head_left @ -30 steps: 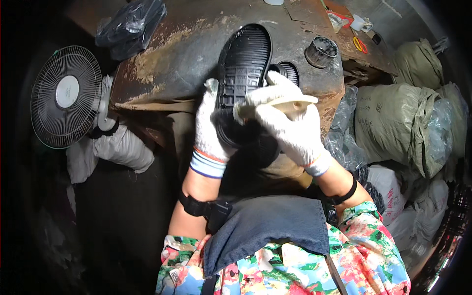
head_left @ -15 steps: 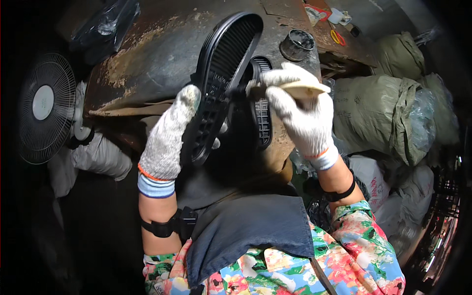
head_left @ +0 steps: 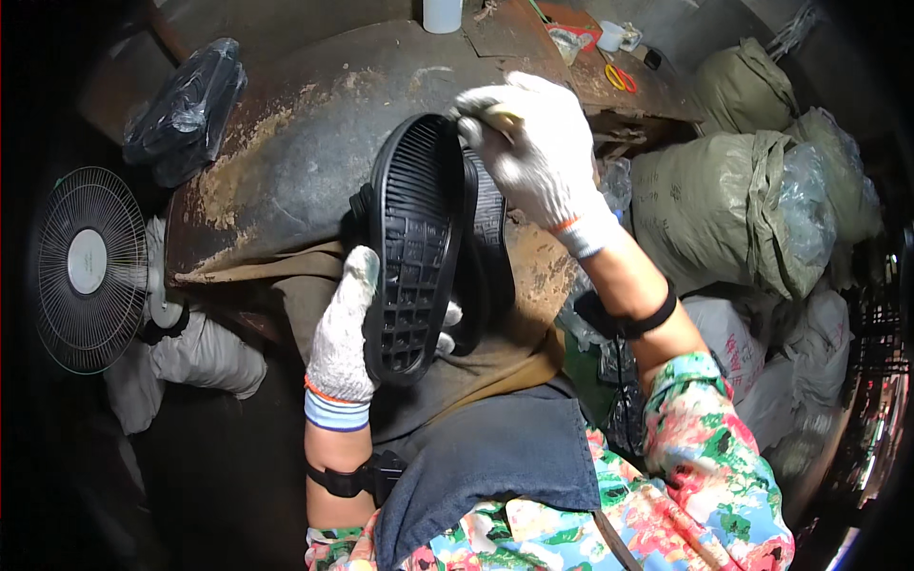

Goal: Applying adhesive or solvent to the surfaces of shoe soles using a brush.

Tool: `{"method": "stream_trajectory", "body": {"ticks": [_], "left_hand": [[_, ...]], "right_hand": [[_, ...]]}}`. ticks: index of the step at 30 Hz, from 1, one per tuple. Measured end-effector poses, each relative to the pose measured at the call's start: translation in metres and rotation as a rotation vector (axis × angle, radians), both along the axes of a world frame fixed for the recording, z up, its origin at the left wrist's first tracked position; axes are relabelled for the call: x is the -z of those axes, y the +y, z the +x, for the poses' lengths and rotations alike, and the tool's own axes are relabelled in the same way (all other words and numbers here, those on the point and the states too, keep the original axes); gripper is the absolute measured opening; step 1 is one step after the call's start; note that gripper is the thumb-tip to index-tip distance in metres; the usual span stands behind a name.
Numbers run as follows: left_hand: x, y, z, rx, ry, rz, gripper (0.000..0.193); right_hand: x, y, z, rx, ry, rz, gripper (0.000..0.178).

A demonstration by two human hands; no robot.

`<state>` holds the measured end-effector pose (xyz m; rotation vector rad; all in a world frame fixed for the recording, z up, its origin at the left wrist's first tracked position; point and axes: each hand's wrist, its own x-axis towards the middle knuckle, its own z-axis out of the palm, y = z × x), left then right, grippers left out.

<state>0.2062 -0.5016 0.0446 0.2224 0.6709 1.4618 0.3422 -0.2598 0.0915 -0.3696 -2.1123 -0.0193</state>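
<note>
1. The left hand [head_left: 341, 335] was closed on a black sole [head_left: 414, 271], its thumb along the left edge. Its palm was hidden behind the sole; only fingertips showed past the right edge.
2. The sole stood in the middle of the scene, tilted, its near end over the person's lap and its far end before the worktop [head_left: 305, 186]. Contact with the worktop could not be determined.
3. The right hand [head_left: 538, 147] was curled narrowly about a pale handle [head_left: 505, 115], just beyond the sole's far end. The glove covered most of the handle; its working end was not discernible.
4. A second sole [head_left: 491, 207] lay just right of the first, partly concealed by it and by the right hand. Its near end was lost in shadow.
5. At the far edge, a white container [head_left: 443, 13] was cut off by the frame.
6. Count: two soles, two gloved hands, one fan [head_left: 88, 262] at left, one dark plastic-wrapped bundle [head_left: 186, 112] at far left, one pair of scissors [head_left: 621, 78] at far right.
7. At right, three olive sacks [head_left: 700, 214] were counted. The white sacks [head_left: 728, 333] nearer the person overlapped in shadow; their number could not be established.
</note>
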Motion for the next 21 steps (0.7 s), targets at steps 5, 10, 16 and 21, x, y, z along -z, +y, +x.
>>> {"method": "stream_trajectory", "body": {"ticks": [5, 10, 16, 21], "left_hand": [[-0.007, 0.014, -0.009, -0.036, -0.262, 0.052, 0.082], [0.000, 0.019, -0.015, -0.050, -0.276, 0.132, 0.079], [0.000, 0.018, -0.006, 0.023, -0.528, 0.259, 0.079], [0.028, 0.020, -0.004, 0.030, -0.589, 0.392, 0.076]], "right_hand": [[0.000, 0.011, -0.039, -0.122, 0.006, -0.024, 0.012], [0.019, 0.017, -0.045, -0.123, 0.368, -0.349, 0.014], [0.042, -0.006, -0.039, -0.152, 0.199, -0.512, 0.018], [0.022, -0.048, -0.047, -0.421, 0.062, -0.589, 0.015]]}}
